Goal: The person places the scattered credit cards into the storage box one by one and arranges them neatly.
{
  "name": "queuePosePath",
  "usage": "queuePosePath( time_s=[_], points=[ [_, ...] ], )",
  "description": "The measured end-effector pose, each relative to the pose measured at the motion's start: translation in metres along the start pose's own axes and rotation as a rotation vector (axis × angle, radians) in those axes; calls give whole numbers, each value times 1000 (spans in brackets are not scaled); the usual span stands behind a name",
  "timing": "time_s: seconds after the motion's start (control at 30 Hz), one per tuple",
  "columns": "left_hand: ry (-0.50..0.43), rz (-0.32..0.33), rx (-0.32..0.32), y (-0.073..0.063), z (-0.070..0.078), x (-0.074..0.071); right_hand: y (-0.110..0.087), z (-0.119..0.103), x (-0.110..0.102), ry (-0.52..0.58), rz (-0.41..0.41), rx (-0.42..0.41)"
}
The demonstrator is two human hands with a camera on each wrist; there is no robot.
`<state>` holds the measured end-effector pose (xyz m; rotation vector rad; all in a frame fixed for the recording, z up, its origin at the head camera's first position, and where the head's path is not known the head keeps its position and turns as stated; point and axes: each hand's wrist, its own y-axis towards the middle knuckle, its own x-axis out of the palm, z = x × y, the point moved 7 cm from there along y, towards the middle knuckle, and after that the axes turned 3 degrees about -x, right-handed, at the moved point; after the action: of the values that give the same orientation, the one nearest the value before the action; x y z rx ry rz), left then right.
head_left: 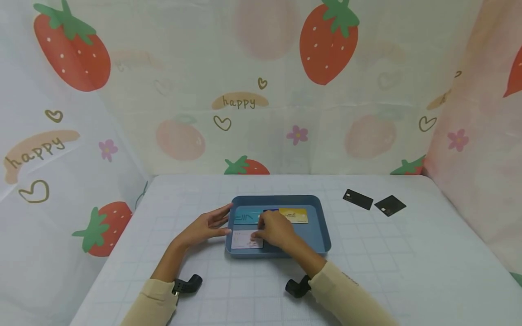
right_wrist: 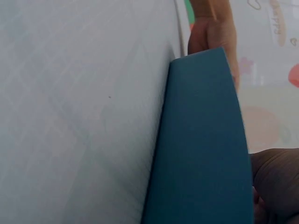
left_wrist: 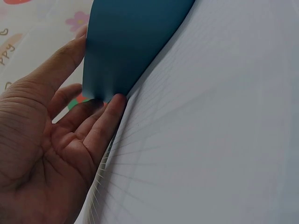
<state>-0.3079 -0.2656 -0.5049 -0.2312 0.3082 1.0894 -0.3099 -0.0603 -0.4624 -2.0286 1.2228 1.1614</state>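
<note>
On the table lies a blue tray (head_left: pixel 320 231) holding several cards. My left hand (head_left: pixel 205 227) touches the tray's left side from outside, thumb and fingers spread along it. In the left wrist view its fingertips meet the wall of the tray (left_wrist: pixel 126 46). My right hand (head_left: pixel 275 228) reaches over the tray's front rim with bent fingers. Its thumb tip is at the upper right of a white card (head_left: pixel 244 240), its other fingertips by the right end of a teal card (head_left: pixel 245 218). I cannot tell whether they pinch a card. A yellow card (head_left: pixel 295 215) lies right of these fingers.
Two black cards, one tilted (head_left: pixel 358 199) and one turned cornerwise (head_left: pixel 390 205), lie on the white table (head_left: pixel 367 271) right of the tray. A strawberry-print curtain (head_left: pixel 261 136) stands behind the table. Black cameras (head_left: pixel 188 284) sit at both wrists.
</note>
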Motion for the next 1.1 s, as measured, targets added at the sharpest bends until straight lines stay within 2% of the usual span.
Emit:
queuePosePath(
  time_s=[0.33,0.6,0.77,1.1],
  points=[
    [-4,17,-6,0,-1,-1,-14,-5,-28,-31,45,-47],
    [-9,15,11,0,1,1,-28,0,-54,11,85,-60],
    [-9,16,13,1,2,0,-37,8,-69,23,119,-79],
    [9,15,19,1,0,0,-52,31,-98,9,167,-60]
  ],
)
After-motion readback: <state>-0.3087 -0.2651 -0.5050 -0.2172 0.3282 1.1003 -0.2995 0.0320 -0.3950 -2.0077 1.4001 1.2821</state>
